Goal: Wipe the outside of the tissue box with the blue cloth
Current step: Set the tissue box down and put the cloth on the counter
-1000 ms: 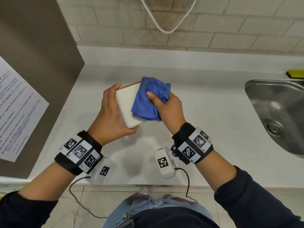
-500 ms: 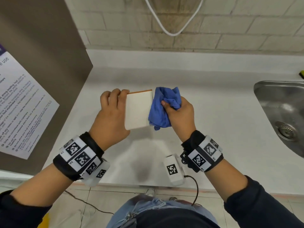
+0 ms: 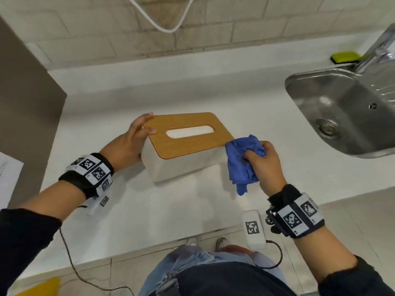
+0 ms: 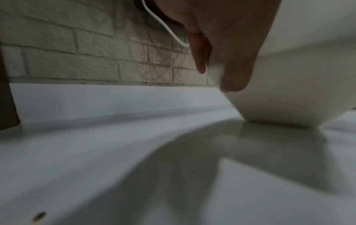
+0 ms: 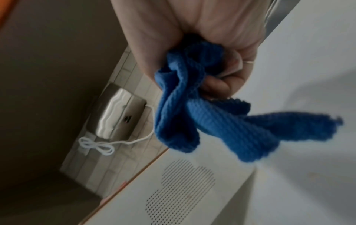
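We see the tissue box [image 3: 181,150] standing upright on the white countertop [image 3: 192,201], near the middle of the head view: a white body with rounded corners under a flat wooden lid [image 3: 188,144] that has a long oval slot cut through it. In the right wrist view its white end wall shows a patch of small perforations shaped like a heart [image 5: 181,188]. The blue cloth [image 3: 242,165] is a ribbed fabric, bunched up, with loose ends hanging down; it is at the box's 3 o'clock end, just beside the lid's corner, and we cannot tell whether it touches the box.

Our left hand [image 3: 130,144] grasps the box at its 9 o'clock end, thumb lying on the lid's edge and fingers reaching round the far corner. Our right hand [image 3: 265,165] is clenched around the cloth, knuckles up, fingers curled into the wad. The steel sink [image 3: 320,90] lies at 2 o'clock, well apart from the box.
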A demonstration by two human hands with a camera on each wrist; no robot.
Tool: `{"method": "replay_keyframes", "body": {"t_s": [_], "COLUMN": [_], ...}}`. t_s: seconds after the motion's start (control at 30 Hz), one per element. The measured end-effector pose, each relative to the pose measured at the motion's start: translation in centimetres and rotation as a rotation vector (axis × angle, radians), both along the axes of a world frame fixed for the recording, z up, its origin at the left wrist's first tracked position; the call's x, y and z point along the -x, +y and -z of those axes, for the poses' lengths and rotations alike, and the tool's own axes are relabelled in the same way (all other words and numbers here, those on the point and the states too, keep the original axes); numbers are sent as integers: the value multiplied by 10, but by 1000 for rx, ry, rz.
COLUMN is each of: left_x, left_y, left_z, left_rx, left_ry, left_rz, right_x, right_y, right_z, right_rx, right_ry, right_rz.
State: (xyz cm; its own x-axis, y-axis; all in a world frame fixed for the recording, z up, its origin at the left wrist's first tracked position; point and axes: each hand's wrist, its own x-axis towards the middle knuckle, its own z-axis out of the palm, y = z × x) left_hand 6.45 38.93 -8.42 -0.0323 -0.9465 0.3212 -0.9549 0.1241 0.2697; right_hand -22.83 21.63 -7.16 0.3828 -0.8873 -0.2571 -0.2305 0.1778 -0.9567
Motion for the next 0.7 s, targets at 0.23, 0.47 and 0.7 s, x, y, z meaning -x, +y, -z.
{"method": "replay_keyframes", "body": {"t_s": [0.23, 0.47, 0.7], "left_x": [-55, -50, 72], "left_y": [-33, -41, -50], "left_z": [22, 11, -12], "left_rx": [60, -177, -198], "left_ry": [-21, 90, 141], "left_rz": [29, -310, -334], "right_x": [21, 12, 3], "right_y": [9, 13, 8], "right_z": [9, 9, 18], "right_rx": [-32, -21, -21], "right_ry": [28, 14, 2], "right_rz": [87, 102, 112]}}
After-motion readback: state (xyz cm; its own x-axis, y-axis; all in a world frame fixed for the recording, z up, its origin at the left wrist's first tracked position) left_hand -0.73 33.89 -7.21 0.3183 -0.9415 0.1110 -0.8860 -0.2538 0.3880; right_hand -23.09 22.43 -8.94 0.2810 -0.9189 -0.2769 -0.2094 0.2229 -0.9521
